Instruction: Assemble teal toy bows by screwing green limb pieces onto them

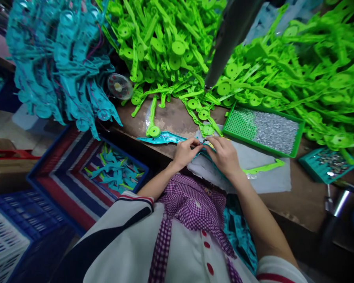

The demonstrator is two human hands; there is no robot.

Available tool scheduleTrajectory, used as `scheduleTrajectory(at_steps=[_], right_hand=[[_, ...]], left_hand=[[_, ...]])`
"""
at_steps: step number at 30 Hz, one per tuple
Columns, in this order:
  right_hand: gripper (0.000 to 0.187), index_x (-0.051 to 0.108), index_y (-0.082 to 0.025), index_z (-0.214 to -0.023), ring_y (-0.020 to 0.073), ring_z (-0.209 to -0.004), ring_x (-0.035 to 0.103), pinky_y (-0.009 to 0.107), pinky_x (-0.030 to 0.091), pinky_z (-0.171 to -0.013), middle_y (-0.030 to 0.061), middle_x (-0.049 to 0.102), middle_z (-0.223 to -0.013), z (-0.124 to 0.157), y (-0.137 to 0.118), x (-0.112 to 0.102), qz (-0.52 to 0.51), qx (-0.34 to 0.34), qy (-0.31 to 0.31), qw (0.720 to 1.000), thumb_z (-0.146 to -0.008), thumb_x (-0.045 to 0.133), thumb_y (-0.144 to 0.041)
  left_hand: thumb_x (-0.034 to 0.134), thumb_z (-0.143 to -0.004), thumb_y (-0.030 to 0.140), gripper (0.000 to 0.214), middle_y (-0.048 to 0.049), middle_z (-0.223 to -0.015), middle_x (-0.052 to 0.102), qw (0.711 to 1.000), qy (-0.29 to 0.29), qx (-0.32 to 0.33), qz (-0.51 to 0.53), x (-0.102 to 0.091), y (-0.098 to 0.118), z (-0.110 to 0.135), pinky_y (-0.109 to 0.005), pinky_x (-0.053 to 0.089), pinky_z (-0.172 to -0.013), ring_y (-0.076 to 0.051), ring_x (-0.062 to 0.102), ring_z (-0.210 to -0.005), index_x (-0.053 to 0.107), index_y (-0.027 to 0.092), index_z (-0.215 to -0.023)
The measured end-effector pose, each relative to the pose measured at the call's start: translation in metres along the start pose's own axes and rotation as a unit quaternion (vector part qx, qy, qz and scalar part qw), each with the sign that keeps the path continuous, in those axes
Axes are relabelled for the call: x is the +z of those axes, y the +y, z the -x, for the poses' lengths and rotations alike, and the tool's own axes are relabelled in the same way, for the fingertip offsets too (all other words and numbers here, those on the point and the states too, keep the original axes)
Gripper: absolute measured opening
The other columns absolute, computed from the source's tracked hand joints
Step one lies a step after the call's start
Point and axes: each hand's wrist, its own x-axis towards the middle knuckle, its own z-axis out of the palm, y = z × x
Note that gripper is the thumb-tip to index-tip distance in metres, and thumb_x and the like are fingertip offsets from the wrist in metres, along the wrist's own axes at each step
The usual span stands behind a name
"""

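Observation:
Both hands meet over the bench edge on a long teal plastic part, whose narrow end points left. My left hand pinches it near its middle, fingers closed. My right hand is closed on the same part from the other side, fingertips close to the left ones. Whatever small piece sits between the fingertips is too hidden to make out. A lime green plastic arm with a round disc lies just beyond the teal part. Another green strip rests on the grey sheet beside my right wrist.
Heaped green parts fill the back, and stacked teal parts stand left. A dark power-driver-like tool hangs above. To the right are a green tray of small metal pieces and a teal bin. A blue crate sits lower left.

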Motion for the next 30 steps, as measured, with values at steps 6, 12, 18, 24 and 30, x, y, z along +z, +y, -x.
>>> scheduleTrajectory(at_steps=[6,12,18,24,30], right_hand=[[0.029,0.069,-0.021,-0.118,0.0291,-0.11,0.066,0.05,0.051,-0.098,0.0136,0.073,-0.117,-0.001,0.003,0.006,-0.08,0.022,0.008,0.996,-0.101,0.047,-0.031],[0.025,0.072,-0.021,-0.103,0.0253,-0.097,0.07,0.043,0.054,-0.09,0.0085,0.076,-0.104,-0.005,0.003,0.006,-0.237,0.12,0.022,0.964,-0.096,0.058,-0.04],[0.027,0.071,-0.02,-0.096,0.0223,-0.08,0.068,0.038,0.051,-0.079,0.0065,0.075,-0.09,0.0,0.007,0.007,-0.218,0.163,0.021,0.962,-0.093,0.06,-0.045],[0.018,0.066,-0.021,-0.108,0.0251,-0.097,0.068,0.042,0.042,-0.091,0.009,0.076,-0.103,0.01,0.0,0.018,-0.004,0.022,0.081,0.997,-0.099,0.053,-0.029],[0.017,0.064,-0.023,-0.102,0.0226,-0.09,0.068,0.042,0.038,-0.098,0.0063,0.077,-0.099,0.007,0.0,0.022,0.027,-0.004,0.065,0.997,-0.101,0.048,-0.027]], left_hand=[[0.075,-0.085,0.024,0.01,0.0001,-0.081,0.074,0.999,-0.048,-0.008,0.024,-0.007,-0.002,-0.005,-0.027,0.057,-0.074,-0.013,0.07,-0.077,0.067,0.018,-0.084],[0.073,-0.09,0.027,0.01,-0.0044,-0.093,0.077,0.997,-0.014,0.075,-0.025,-0.004,-0.001,0.003,-0.033,0.059,-0.087,-0.015,0.073,-0.089,0.068,0.018,-0.088],[0.067,-0.094,0.021,0.01,-0.0056,-0.099,0.078,0.983,0.033,0.178,-0.021,0.007,-0.004,0.012,-0.035,0.06,-0.09,-0.016,0.074,-0.095,0.067,0.019,-0.083],[0.071,-0.088,0.02,0.005,-0.003,-0.09,0.077,0.996,0.026,0.064,0.058,0.008,-0.005,0.003,-0.027,0.058,-0.073,-0.013,0.072,-0.081,0.067,0.017,-0.086],[0.07,-0.092,0.027,0.01,-0.0036,-0.091,0.075,0.994,-0.028,0.089,0.051,0.001,-0.008,0.004,-0.031,0.059,-0.079,-0.014,0.071,-0.084,0.069,0.017,-0.092]])
